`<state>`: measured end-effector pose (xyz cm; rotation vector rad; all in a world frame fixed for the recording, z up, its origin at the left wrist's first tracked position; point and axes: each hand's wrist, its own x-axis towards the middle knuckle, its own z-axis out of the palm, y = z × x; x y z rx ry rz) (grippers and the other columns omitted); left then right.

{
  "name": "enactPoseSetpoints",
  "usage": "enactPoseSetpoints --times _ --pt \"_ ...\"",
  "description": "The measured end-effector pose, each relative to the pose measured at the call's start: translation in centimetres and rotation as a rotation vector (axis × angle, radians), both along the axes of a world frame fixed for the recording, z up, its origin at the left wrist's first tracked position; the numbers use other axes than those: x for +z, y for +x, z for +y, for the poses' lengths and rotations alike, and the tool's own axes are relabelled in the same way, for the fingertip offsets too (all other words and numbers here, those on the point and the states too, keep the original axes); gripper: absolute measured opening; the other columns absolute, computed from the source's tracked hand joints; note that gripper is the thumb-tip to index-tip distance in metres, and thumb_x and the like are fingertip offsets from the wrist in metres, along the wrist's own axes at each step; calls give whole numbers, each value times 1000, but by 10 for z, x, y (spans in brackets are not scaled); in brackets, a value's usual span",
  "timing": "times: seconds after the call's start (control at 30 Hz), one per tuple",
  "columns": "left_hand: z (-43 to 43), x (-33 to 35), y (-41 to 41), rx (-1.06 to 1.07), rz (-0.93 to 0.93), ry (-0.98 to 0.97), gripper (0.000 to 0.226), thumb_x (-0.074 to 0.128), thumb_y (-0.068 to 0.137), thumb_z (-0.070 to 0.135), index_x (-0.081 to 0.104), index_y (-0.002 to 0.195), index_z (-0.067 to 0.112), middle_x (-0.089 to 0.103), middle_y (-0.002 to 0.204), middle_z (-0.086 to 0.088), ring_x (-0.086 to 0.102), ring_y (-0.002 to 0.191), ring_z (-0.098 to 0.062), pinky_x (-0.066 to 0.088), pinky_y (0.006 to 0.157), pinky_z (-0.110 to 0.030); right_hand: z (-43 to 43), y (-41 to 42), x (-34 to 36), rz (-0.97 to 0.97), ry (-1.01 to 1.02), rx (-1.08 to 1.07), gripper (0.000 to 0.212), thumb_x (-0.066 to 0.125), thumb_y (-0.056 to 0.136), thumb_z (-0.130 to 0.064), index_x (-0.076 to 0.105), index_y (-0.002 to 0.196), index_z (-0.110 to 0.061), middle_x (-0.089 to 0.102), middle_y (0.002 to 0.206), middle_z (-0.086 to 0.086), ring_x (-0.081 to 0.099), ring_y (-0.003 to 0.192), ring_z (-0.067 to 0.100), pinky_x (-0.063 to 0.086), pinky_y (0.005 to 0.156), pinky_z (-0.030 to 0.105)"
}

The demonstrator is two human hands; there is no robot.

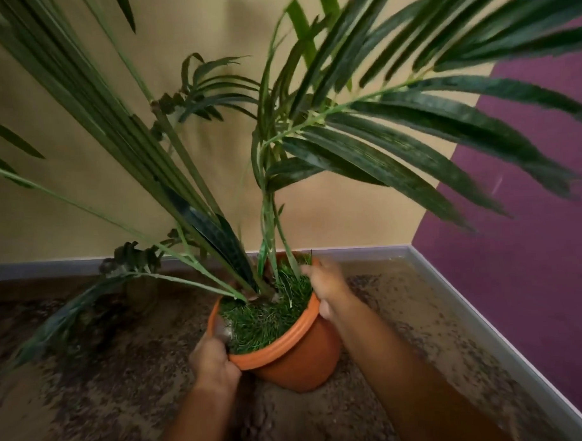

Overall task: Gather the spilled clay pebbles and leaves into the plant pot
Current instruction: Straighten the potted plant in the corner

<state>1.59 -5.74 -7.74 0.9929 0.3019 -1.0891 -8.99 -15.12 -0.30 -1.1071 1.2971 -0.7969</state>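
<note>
An orange plant pot (pixel 297 358) stands tilted on the floor in a corner, filled with green grass-like filling (pixel 266 320) and holding a palm plant (pixel 346 136) with long leaves. My left hand (pixel 213 361) grips the pot's near-left rim, thumb over the edge. My right hand (pixel 325 285) holds the far-right rim, fingers curled onto it. Brown clay pebbles (pixel 123 374) lie scattered across the floor all around the pot. The frame is blurred.
A yellow wall (pixel 68 211) stands behind the pot and a purple wall (pixel 532 261) to the right, both with a grey skirting board (pixel 450 297). Palm fronds hang low over the left floor. Pebbles thin out toward the right corner.
</note>
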Motion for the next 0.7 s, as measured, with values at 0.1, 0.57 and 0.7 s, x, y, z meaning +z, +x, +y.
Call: enactPoseSetpoints --times 0.1,0.57,0.7 --pt "7 8 -14 -10 -5 -50 39 42 95 -2 51 132 4 57 121 -24 63 74 -29 55 44 -33 7 -20 -9 -62 -26 -50 38 62 83 -1 57 121 -1 59 125 20 54 118 35 43 103 50" --pt "-30 48 -95 -119 -109 -124 38 54 89 -1 52 126 -10 54 127 -32 54 115 -43 42 100 -59 -12 -130 -28 -270 -58 -297 40 57 90 -7 51 130 -2 54 133 22 50 124 34 39 107 53" --pt "-45 39 -105 -94 -150 -102 34 39 91 -9 53 122 -9 59 106 -31 57 91 -43 53 84 -49 -24 -145 -38 -263 -55 -291 35 54 91 -5 53 125 3 56 127 27 57 111 36 41 103 54"
